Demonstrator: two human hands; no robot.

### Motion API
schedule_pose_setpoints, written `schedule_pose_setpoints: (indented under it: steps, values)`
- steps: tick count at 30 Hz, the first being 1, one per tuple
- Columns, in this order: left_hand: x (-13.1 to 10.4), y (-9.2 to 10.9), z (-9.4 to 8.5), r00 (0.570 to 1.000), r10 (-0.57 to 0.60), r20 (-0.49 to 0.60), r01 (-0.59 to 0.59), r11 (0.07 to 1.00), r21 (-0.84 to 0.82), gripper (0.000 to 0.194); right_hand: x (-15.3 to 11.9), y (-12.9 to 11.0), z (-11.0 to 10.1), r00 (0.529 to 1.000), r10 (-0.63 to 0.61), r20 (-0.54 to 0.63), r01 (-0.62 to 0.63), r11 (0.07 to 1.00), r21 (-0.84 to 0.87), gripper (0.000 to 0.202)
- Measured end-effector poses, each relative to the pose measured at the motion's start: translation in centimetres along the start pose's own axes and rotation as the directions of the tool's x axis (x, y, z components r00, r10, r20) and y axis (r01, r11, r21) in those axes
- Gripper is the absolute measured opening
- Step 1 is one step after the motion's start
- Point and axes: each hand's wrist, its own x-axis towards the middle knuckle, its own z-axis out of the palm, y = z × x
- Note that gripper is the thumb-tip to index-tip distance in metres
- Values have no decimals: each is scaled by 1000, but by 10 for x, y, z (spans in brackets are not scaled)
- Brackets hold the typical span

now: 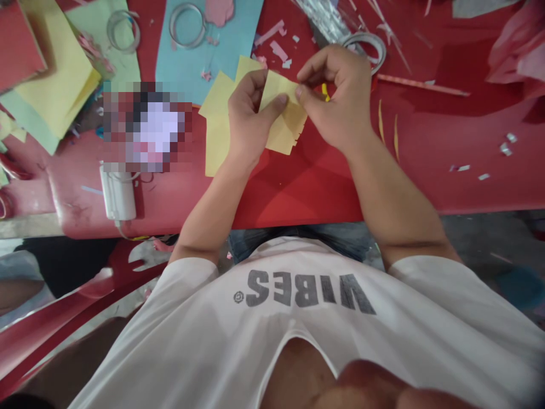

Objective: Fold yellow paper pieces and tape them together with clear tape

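Observation:
A small piece of yellow paper [283, 128] is raised over the red table, with short slits along its lower right edge. My left hand [253, 116] is closed on its left side, thumb lying across the front. At the paper's upper right corner, the thumb and index finger of my right hand [340, 96] are pinched together on its edge. Behind and beneath my left hand lie more yellow sheets [217, 147], partly covered by the hand. A bit of something bright yellow [326, 92] shows near my right palm; its kind is unclear.
Tape rolls [187, 25] and blue paper [170, 74] lie at the back. A pink-striped stick [421, 85] and thin yellow strips [396, 139] are to the right. Leftward are a white power bank [118, 196] with a cable, a blurred-out item [157, 128] and stacked coloured sheets [59, 74].

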Motion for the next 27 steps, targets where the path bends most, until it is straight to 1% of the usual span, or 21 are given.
schedule_pose_setpoints:
  steps: [3,7,12,14,17,22,25,27]
  values:
    - [-1,1,1,999,-21,25,22,1000,-21,25,-1,-6,0,999,-30,-24,29,999,-45,40]
    - [-2,4,1,998,-37,56,38,999,-29,24,-3,-11,-3,998,-53,-24,50,991,-124,38]
    - [-2,8,-1,991,-66,116,61,997,45,38,-2,-12,-5,996,-83,-19,79,983,-165,33]
    - [-2,8,-1,994,-43,103,39,998,43,39,-2,-12,-5,997,-75,-19,71,986,-154,31]
    - [-1,5,0,997,-16,79,16,1000,4,34,-2,-12,-4,999,-31,-29,28,994,-108,32]
    - [2,1,1,999,-32,-5,32,999,14,27,-1,-5,-2,1000,-4,8,5,998,-60,36]
    - [2,2,0,1000,-18,-11,18,1000,8,25,0,-4,-2,1000,-8,3,8,999,-45,38]
    - [0,4,0,1000,-31,-1,31,999,8,30,0,-5,-3,1000,-14,10,14,999,-36,38]
